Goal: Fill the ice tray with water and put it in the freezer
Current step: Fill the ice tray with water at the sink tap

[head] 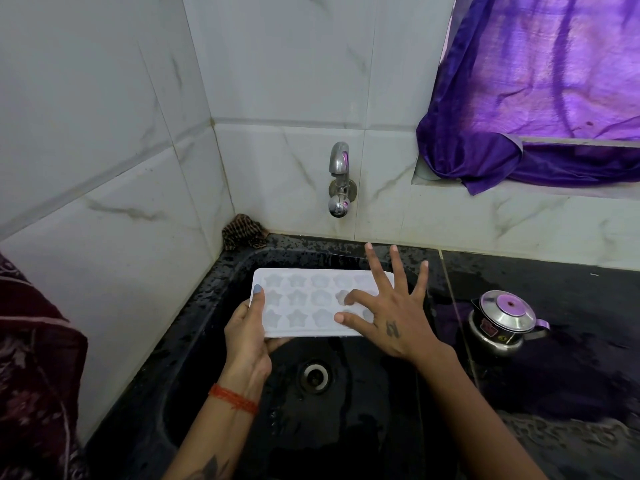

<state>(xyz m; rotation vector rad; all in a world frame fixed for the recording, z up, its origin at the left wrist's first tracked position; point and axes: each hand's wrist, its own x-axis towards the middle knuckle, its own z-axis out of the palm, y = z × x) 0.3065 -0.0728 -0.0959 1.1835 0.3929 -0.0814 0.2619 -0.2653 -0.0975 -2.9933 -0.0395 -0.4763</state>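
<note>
A white ice tray (304,303) with star-shaped moulds hangs level over the black sink (214,306). My left hand (249,334) grips its left end, thumb on top and fingers underneath. My right hand (384,317) lies over the tray's right end with fingers spread and straight; thumb and forefinger touch the tray's top. A chrome tap (339,178) juts from the tiled wall above the sink, and no water runs from it. I cannot tell whether the moulds hold water.
The sink drain (314,374) lies below the tray. A small steel kettle (502,323) stands on the wet black counter to the right. A brown cloth (244,235) sits in the sink's back left corner. A purple curtain (536,98) hangs at upper right.
</note>
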